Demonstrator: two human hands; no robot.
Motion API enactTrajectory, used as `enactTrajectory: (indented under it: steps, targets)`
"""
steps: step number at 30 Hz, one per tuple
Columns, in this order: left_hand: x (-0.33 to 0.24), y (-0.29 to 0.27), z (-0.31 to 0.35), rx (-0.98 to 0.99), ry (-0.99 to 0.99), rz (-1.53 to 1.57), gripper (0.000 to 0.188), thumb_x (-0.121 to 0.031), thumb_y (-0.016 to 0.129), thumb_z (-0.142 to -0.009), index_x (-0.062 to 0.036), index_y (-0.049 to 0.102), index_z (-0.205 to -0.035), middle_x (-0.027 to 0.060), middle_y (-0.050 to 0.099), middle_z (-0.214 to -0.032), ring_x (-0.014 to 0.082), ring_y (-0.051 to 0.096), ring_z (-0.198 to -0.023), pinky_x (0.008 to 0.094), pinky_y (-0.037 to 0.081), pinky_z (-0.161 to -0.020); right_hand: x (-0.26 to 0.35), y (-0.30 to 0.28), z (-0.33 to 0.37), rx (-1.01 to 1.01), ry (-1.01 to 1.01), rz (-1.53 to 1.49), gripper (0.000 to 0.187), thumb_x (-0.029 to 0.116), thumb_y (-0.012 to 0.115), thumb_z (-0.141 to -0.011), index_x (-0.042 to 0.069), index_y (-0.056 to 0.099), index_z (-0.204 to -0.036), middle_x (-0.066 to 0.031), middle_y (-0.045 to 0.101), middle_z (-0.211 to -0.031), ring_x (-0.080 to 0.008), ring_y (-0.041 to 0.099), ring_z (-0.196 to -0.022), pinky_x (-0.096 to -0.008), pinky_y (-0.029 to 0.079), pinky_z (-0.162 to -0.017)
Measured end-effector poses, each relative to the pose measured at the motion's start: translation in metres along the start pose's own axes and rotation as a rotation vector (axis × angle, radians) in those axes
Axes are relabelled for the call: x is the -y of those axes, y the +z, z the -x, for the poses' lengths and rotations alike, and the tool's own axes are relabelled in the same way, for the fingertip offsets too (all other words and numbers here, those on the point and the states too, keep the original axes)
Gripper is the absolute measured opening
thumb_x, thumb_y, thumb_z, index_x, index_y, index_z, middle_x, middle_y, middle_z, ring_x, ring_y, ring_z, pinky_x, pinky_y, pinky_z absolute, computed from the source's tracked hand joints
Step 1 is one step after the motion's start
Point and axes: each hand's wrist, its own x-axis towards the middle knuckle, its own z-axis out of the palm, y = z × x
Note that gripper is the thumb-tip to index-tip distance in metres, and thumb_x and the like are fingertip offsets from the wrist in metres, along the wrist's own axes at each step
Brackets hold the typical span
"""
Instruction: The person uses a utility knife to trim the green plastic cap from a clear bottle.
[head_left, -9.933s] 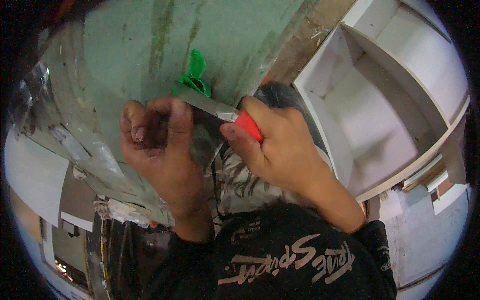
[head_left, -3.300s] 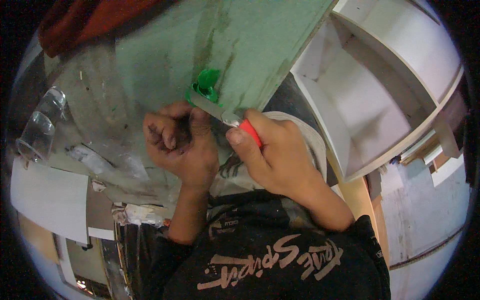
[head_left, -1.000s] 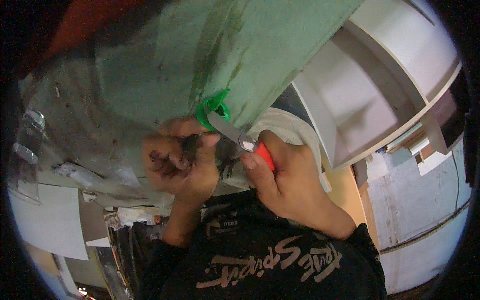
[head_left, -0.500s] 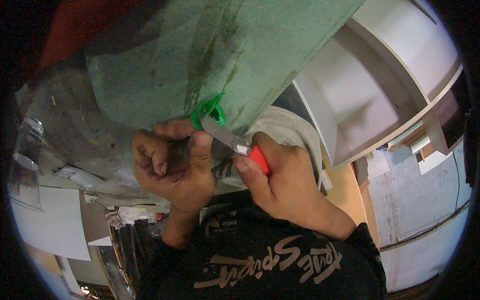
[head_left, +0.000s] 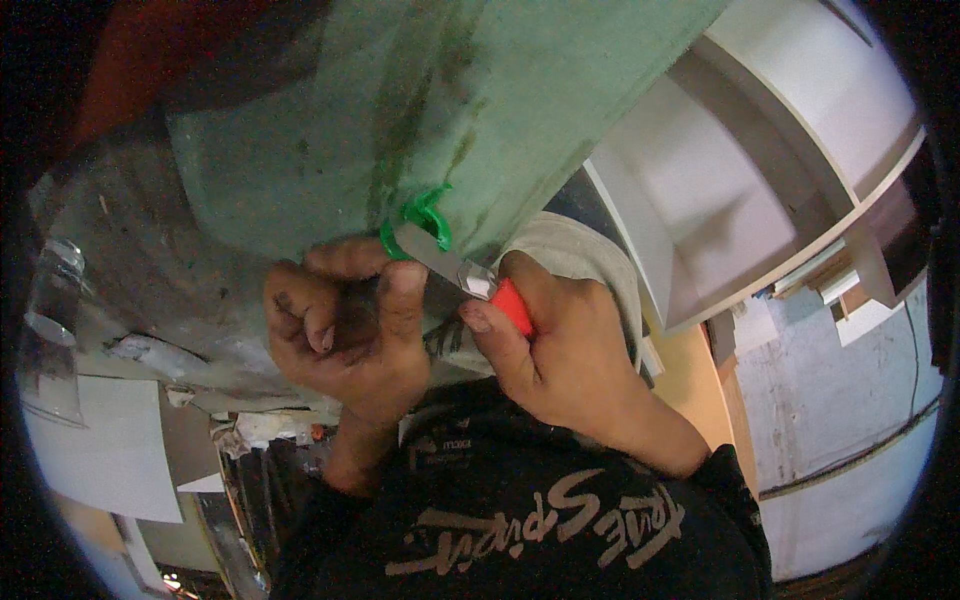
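Between the thumb and forefinger of my left hand [head_left: 350, 330] is a small green plastic ring, perhaps a bottle cap [head_left: 428, 212], with a thin curled strip standing off its far side. The other fingers of that hand are curled in. My right hand [head_left: 570, 345] is closed round the red handle of a utility knife [head_left: 478, 282]. Its metal blade points up and left, and the tip lies against the green ring, close to my left thumb. The blade covers part of the ring, so I cannot tell how deep it cuts.
Beneath my hands spreads a stained greenish work surface [head_left: 280, 190]. A beige cloth-like thing [head_left: 595, 255] lies behind my right hand. White open shelving [head_left: 730, 170] stands at the right. At the left are a clear plastic tube-like thing [head_left: 58, 290] and a white sheet [head_left: 110, 430].
My right hand and the knife have shifted slightly up and left. The green ring looks more opened out, its strip curling differently. My left hand has stayed in place.
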Motion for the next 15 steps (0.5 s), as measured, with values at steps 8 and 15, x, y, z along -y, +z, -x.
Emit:
enactTrajectory:
  steps: [8,15]
  targets:
    - [0.0002,0.0011,0.0005,-0.010,-0.036,0.006,0.049,-0.002,0.081,-0.081,-0.0115,0.033,-0.084,0.0110,0.066,-0.091,0.0110,0.058,-0.082,0.0254,0.046,-0.079,-0.0060,0.0072,-0.0080,-0.057,-0.033,-0.031,0.044,0.043,0.066,-0.091,0.000,0.058,-0.089,-0.0224,0.062,-0.061,-0.0440,0.063,-0.057,-0.0510,0.050,-0.051]
    - [-0.0050,0.0032,0.0016,-0.018,-0.051,0.005,0.047,-0.002,0.079,-0.083,-0.0115,0.033,-0.084,0.0091,0.064,-0.091,0.0091,0.056,-0.083,0.0239,0.044,-0.078,-0.0075,0.0061,-0.0083,-0.072,-0.056,-0.008,0.042,0.042,0.066,-0.092,0.001,0.057,-0.088,-0.0222,0.061,-0.061,-0.0445,0.063,-0.058,-0.0512,0.049,-0.051]
